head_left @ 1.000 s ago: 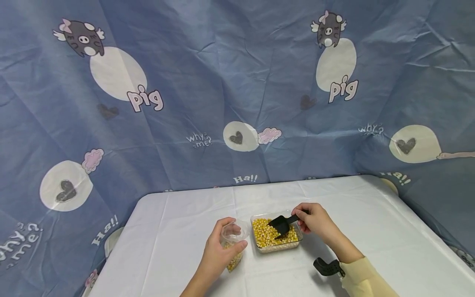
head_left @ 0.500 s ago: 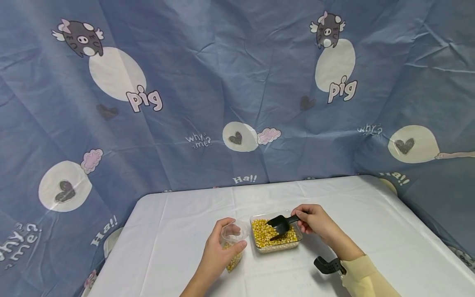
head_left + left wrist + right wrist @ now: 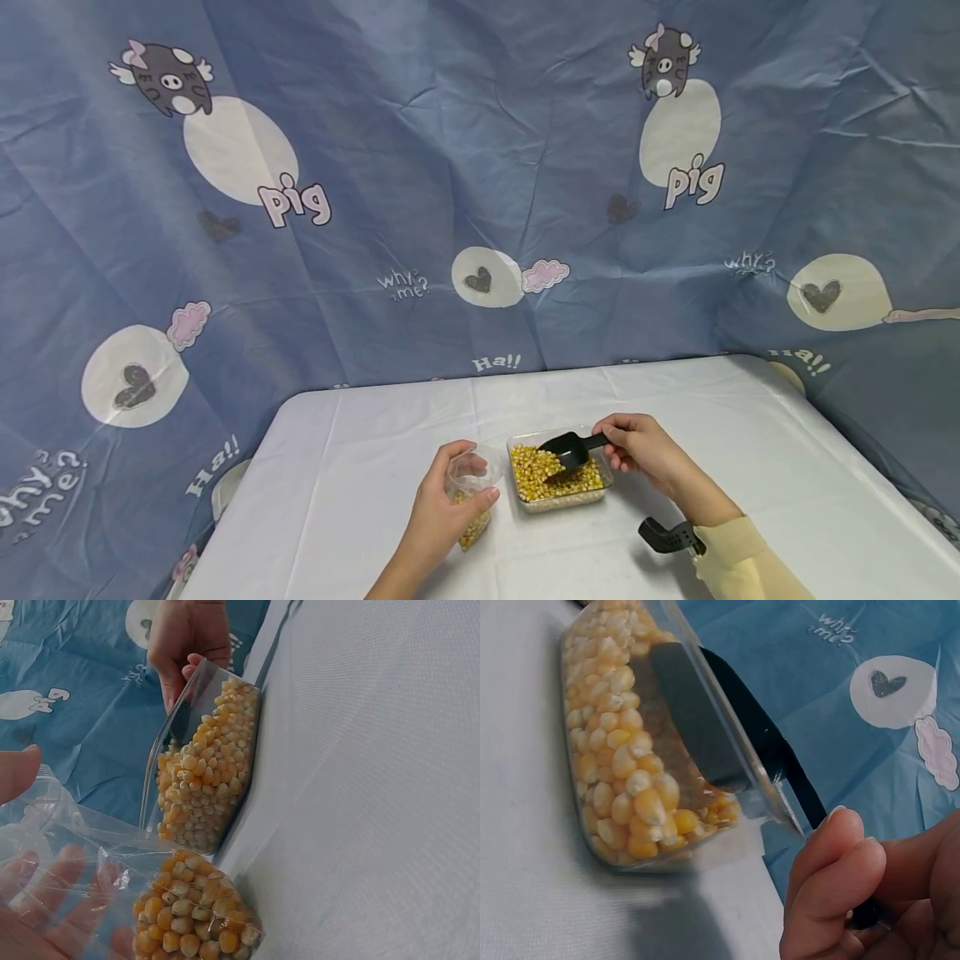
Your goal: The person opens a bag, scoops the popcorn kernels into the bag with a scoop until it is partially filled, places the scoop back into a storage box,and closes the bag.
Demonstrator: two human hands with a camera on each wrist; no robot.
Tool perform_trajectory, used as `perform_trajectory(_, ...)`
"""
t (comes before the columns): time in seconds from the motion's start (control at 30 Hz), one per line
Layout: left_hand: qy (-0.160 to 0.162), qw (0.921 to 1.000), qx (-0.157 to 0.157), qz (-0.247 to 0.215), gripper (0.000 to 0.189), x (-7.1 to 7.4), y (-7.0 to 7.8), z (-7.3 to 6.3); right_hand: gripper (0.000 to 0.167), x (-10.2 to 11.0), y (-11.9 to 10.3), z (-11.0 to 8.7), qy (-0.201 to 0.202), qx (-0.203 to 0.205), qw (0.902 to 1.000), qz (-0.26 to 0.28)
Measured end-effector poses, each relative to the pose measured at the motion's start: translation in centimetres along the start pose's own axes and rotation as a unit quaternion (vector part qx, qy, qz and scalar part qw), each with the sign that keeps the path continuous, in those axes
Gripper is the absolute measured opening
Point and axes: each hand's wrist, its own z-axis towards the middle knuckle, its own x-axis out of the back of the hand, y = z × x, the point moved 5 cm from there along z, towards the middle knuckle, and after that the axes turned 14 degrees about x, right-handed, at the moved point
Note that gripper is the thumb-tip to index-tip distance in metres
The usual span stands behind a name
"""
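Note:
A black scoop [image 3: 572,450] dips into yellow corn kernels [image 3: 534,468] inside a clear rectangular container [image 3: 562,502]. My right hand [image 3: 637,447] pinches its handle, as the right wrist view also shows, where the scoop [image 3: 697,712] lies behind the clear wall. To the left of the container, my left hand [image 3: 442,504] grips a clear plastic bag [image 3: 474,479] upright with its mouth open. Corn kernels [image 3: 191,915] fill the bottom of the bag in the left wrist view, where fingers show through the plastic.
A white cloth covers the table [image 3: 360,467]. Behind it hangs a blue printed curtain [image 3: 405,208]. A black wrist strap piece [image 3: 666,536] sticks out from the right sleeve [image 3: 738,554], just above the cloth.
The scoop has shifted and tilted slightly among the kernels, and some now lie in its bowl. My right hand has moved slightly right. The left hand and bag stay in place.

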Motion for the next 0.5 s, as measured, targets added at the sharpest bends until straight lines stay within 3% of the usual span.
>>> perform_trajectory(0.5, -0.003, 1.0, 0.007, 0.003, 0.058, -0.03, 0.1, -0.13, 0.024, 0.58, -0.87, -0.18, 0.011, 0.011, 0.9997, 0.017)
